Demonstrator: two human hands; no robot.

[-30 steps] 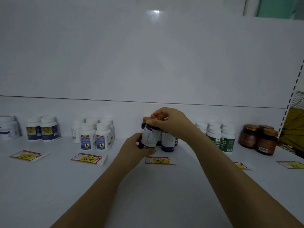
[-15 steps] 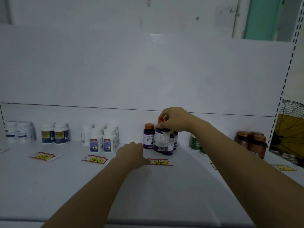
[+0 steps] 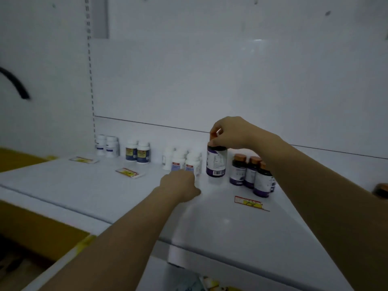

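Right hand (image 3: 231,133) is pinching the orange cap (image 3: 213,135) of the purple bottle (image 3: 217,162) from above, fingers curled round it. It's holding the bottle upright toward the back edge of the shelf (image 3: 105,192), btw the white bottles (image 3: 184,162) and three matching bottles (image 3: 249,175). Can't tell if its base is touching down yet. Doing this well probably means lowering straight, keeping it vertical, w/o knocking neighbours, and lining it up w/ the matching group behind the price tag (image 3: 249,202). Left hand (image 3: 180,185) is resting just in front of the white bottles, fingers loosely bent, holding nothing. All bottles are sitting capped & opaque; contents aren't showing.
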